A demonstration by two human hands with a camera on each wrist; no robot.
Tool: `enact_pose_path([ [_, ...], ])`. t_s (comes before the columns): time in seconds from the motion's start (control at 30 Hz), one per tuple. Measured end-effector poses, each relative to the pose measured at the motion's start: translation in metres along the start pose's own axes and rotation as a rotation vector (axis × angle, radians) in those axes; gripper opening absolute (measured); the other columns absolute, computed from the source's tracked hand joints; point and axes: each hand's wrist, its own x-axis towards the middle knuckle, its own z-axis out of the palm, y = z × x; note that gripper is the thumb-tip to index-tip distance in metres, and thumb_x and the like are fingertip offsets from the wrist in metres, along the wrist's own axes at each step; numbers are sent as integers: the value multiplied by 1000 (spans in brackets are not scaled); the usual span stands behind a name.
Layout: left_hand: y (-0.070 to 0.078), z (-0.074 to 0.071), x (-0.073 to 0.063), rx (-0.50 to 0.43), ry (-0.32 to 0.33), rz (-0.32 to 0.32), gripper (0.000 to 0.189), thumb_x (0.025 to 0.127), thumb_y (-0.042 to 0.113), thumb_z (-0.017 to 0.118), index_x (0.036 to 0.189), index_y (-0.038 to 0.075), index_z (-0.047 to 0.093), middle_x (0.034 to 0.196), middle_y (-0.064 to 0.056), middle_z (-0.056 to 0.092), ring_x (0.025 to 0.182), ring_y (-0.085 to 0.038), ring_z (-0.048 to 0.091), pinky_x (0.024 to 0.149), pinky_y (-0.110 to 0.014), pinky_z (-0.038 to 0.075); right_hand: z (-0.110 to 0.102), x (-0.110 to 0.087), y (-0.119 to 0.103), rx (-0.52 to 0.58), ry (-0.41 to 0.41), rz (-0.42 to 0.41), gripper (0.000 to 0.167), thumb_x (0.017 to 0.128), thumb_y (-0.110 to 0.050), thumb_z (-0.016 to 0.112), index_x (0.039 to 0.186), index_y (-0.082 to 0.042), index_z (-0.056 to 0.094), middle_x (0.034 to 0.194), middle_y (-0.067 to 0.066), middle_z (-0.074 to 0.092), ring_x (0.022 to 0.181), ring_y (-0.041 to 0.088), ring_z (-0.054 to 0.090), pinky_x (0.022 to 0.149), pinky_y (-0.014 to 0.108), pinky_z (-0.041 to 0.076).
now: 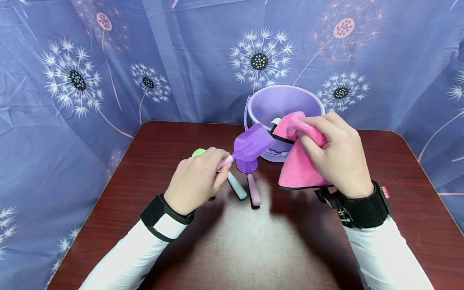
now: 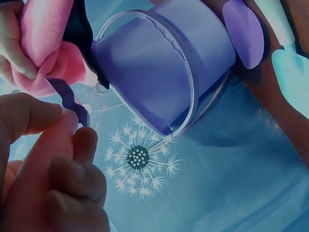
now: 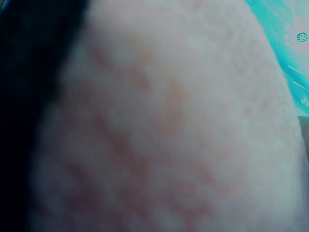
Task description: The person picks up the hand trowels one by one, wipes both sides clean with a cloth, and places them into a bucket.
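My left hand (image 1: 197, 175) grips the pink handle of a toy shovel (image 1: 253, 143), whose purple blade is raised in front of the bucket. In the left wrist view, the fingers (image 2: 77, 179) curl round that handle. A pink cloth (image 1: 301, 173) with black edging is pinched between the thumb and fingers of my right hand (image 1: 338, 151), bunched at the top and hanging down. The cloth overlaps the front rim of the purple bucket (image 1: 277, 156). A blurred pale surface (image 3: 169, 121) fills most of the right wrist view.
Under and beside the raised blade lie a second purple shovel (image 1: 254, 191) with a pink handle and a tool with a pale teal handle (image 1: 237, 186). A green piece (image 1: 198, 152) shows behind my left hand. Blue dandelion-print fabric (image 1: 203, 60) hangs behind the brown table (image 1: 156, 149).
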Motion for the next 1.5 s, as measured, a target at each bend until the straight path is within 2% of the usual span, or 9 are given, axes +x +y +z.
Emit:
enact_pose_path([
  [0.23, -3, -2, 1, -24, 13, -44, 15, 99, 19, 72, 109, 7, 70, 88, -2, 68, 63, -17, 59, 48, -39, 50, -3, -3, -9, 52, 48, -18, 23, 89, -4, 79, 111, -11, 82, 91, 5, 65, 80, 14, 49, 71, 27, 34],
  [0.4, -6, -3, 3, -47, 25, -64, 19, 97, 18, 74, 111, 6, 70, 95, -5, 70, 64, -19, 62, 50, -41, 53, -3, -6, -17, 160, 51, 27, 22, 87, -2, 82, 108, -10, 82, 92, 4, 67, 82, 11, 52, 73, 22, 36],
  [0.63, -6, -5, 7, -65, 69, -75, 20, 98, 18, 73, 113, 6, 69, 97, -4, 70, 55, -20, 59, 48, -43, 51, 20, -15, -23, 429, -65, 207, 18, 96, -8, 79, 112, -14, 79, 99, -3, 72, 86, 13, 61, 75, 22, 46],
  [0.87, 0, -5, 10, -92, 111, -83, 19, 98, 17, 73, 112, 5, 69, 93, -4, 68, 53, -19, 56, 47, -41, 50, 59, -29, -36, 757, -136, 383, 18, 105, -7, 63, 122, -2, 66, 117, 5, 71, 102, 18, 66, 86, 25, 52],
  [1.03, 3, -5, 10, -106, 107, -70, 17, 100, 18, 71, 111, 4, 68, 94, -5, 67, 56, -19, 58, 50, -40, 53, 79, -33, -49, 1008, -160, 494, 13, 108, -5, 56, 120, -1, 59, 134, 7, 61, 122, 17, 58, 96, 25, 50],
  [1.1, 4, -4, 10, -106, 96, -64, 18, 101, 18, 70, 112, 5, 68, 96, -5, 69, 61, -20, 61, 53, -42, 55, 85, -33, -53, 1116, -178, 530, 17, 109, -4, 53, 125, -2, 58, 138, 8, 57, 125, 17, 55, 100, 26, 49],
  [1.27, 5, -3, 9, -100, 77, -50, 21, 98, 18, 72, 114, 5, 68, 101, -6, 72, 67, -26, 63, 57, -45, 57, 94, -30, -53, 1274, -217, 652, 37, 110, -5, 47, 146, -9, 52, 134, 11, 62, 111, 18, 64, 92, 29, 54],
  [1.37, 8, -2, 8, -119, 65, -14, 21, 97, 18, 73, 114, 6, 69, 98, -5, 71, 66, -23, 62, 56, -42, 57, 96, -28, -48, 1299, -204, 726, 34, 110, -7, 46, 143, -11, 54, 125, 10, 67, 102, 17, 67, 85, 30, 57],
  [1.5, 11, 0, 5, -138, 47, 34, 19, 98, 17, 73, 113, 7, 69, 92, -3, 69, 70, -15, 62, 57, -36, 56, 95, -25, -38, 1399, -175, 756, 30, 113, -15, 46, 141, -10, 57, 112, 9, 70, 93, 18, 70, 78, 34, 59],
])
